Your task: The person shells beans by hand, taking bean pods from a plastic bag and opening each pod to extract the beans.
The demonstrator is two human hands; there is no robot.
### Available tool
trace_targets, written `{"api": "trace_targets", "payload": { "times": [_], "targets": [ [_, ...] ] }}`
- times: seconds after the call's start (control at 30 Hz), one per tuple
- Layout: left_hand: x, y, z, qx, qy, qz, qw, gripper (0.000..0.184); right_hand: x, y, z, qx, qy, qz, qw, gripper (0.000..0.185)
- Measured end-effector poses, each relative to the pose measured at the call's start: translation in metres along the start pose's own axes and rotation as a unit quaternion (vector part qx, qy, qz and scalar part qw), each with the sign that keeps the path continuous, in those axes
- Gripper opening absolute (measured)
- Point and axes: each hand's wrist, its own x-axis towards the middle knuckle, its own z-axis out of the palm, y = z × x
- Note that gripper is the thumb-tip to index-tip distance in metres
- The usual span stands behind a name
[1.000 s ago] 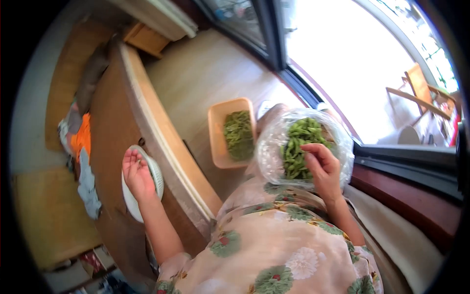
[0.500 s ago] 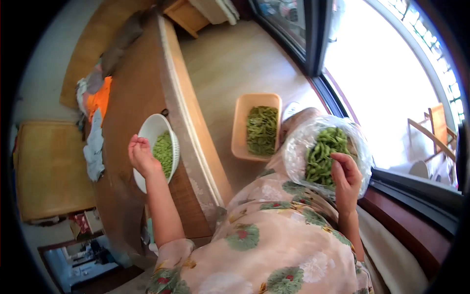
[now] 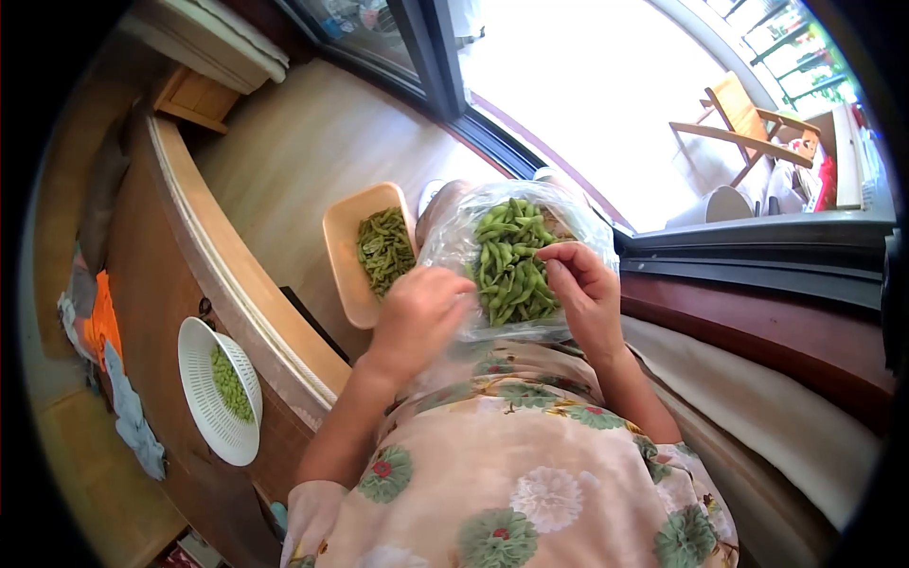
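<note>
Green soybean pods (image 3: 516, 270) are heaped in a clear plastic bag (image 3: 450, 232) on my lap. At the heap's right side is my right hand (image 3: 587, 293), thumb and forefinger pinched together; what they hold, if anything, blends with the pods. My left hand (image 3: 421, 312) is over the bag's left edge, smeared by motion, so its grip does not show. Left of the bag, a peach plastic tub (image 3: 343, 275) on the floor contains flattened green pods (image 3: 385, 251). Shelled green beans (image 3: 229, 386) lie in a white colander (image 3: 194, 379), apart from both hands.
The colander stands on a brown mat with a raised wooden edge (image 3: 256, 275) to my left. Orange cloth (image 3: 102, 317) and light blue cloth (image 3: 133, 417) lie beyond it. A sliding door frame (image 3: 492, 133) is ahead; a wooden chair (image 3: 743, 118) stands past it.
My left hand has moved from above the colander to the bag on my lap. My right hand stays by the pods. The view has swung to the right.
</note>
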Motion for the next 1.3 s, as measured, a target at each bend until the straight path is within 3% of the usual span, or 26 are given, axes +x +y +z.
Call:
{"api": "trace_targets", "payload": {
  "times": [0.1, 0.4, 0.5, 0.7, 0.87, 0.97, 1.07, 1.3],
  "targets": [
    [0.012, 0.007, 0.023, 0.081, -0.048, 0.018, 0.995, 0.017, 0.000, -0.002, 0.001, -0.013, 0.000, -0.009, 1.000, 0.012],
    [0.012, -0.004, 0.037, 0.122, -0.074, -0.016, 0.990, 0.012, 0.001, -0.003, -0.001, -0.030, -0.010, 0.006, 0.999, 0.012],
    [0.010, 0.001, 0.024, 0.069, -0.075, -0.026, 0.994, 0.010, 0.000, -0.005, 0.000, -0.016, -0.012, 0.004, 1.000, 0.012],
    [0.004, 0.008, -0.011, -0.062, 0.019, -0.103, 0.993, 0.007, 0.001, -0.003, 0.004, -0.025, -0.029, 0.010, 0.999, 0.014],
    [0.005, 0.014, -0.009, -0.156, 0.068, -0.147, 0.974, 0.006, 0.000, -0.006, 0.010, -0.001, -0.101, 0.039, 0.994, 0.020],
    [0.005, 0.015, -0.005, -0.168, 0.051, -0.123, 0.977, 0.008, -0.001, -0.008, 0.011, 0.106, -0.129, 0.120, 0.979, 0.019],
    [0.006, 0.017, 0.001, -0.191, 0.012, -0.126, 0.973, 0.014, 0.000, 0.001, 0.008, 0.155, -0.129, 0.099, 0.975, 0.016],
    [0.020, 0.023, 0.006, -0.185, -0.020, -0.077, 0.979, 0.025, -0.003, -0.002, 0.012, 0.082, -0.154, 0.055, 0.983, 0.015]
  ]
}}
